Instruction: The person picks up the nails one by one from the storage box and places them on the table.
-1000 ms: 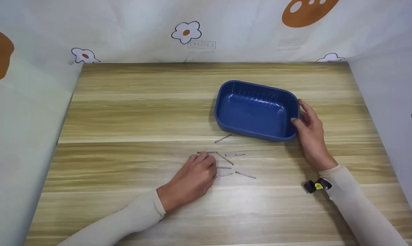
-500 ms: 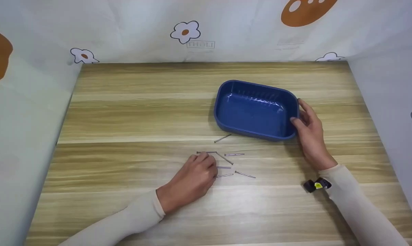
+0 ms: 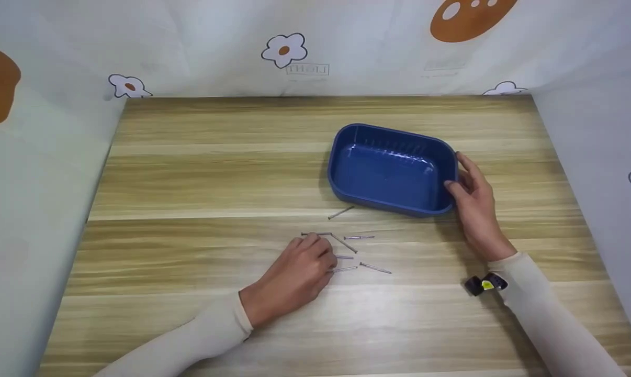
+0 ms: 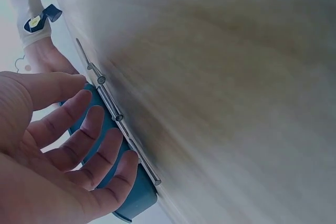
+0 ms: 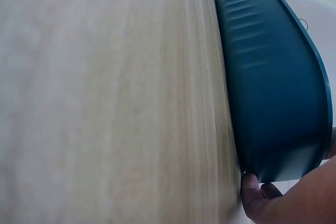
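Observation:
My left hand (image 3: pixel 297 275) is low over several loose metal nails, its fingers loosely bent. In the left wrist view the palm and fingers (image 4: pixel 94 127) show with nothing held between them. The hand covers part of two nails, one pale nail (image 3: pixel 345 257) and one nail (image 3: pixel 345 269) just below it. Other nails lie close by: one nail (image 3: pixel 359 237) to the right, another nail (image 3: pixel 375 268) lower. With my right hand (image 3: pixel 475 209) I grip the right end of a blue plastic bin (image 3: pixel 389 180), thumb over the rim. In the right wrist view, fingertips (image 5: pixel 251 182) reach its base.
The wood-grain table (image 3: pixel 190 173) ends at a pale patterned curtain (image 3: pixel 200 47) at the back and sides. A lone nail (image 3: pixel 341 212) lies just before the bin's front wall. A small black device (image 3: pixel 485 284) sits on the right sleeve.
My left fingers have shifted very slightly to the right and cover a little more of the pale nail. The right hand and the bin have not moved.

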Available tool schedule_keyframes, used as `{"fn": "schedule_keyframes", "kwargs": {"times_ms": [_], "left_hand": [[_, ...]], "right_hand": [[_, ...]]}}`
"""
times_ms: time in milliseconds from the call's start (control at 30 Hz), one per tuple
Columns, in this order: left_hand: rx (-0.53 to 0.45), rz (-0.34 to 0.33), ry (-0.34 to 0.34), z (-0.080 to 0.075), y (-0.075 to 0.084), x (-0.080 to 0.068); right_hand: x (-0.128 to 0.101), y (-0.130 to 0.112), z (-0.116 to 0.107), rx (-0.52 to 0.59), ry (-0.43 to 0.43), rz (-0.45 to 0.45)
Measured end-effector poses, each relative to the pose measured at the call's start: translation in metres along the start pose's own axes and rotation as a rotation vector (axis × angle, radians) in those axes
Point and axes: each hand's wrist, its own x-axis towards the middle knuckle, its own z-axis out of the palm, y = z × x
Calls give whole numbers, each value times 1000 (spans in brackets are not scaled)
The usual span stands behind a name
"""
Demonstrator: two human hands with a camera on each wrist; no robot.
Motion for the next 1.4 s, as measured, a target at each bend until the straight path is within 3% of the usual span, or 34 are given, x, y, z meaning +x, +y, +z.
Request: {"fn": "schedule_keyframes", "kwargs": {"times_ms": [233,600,1000,1400], "left_hand": [[-42,-7,37,-1,-1,-1],[-76,-21,28,-5,1,1],[-93,-21,48,-3,1,1],[-106,-17,78,-1,-1,0]], "right_hand": [[1,-1,0,6,-2,8],[1,-1,-1,-7,4,26],[-2,-2,-1,85,14,18],[-1,-2,0,90,37,2]]}}
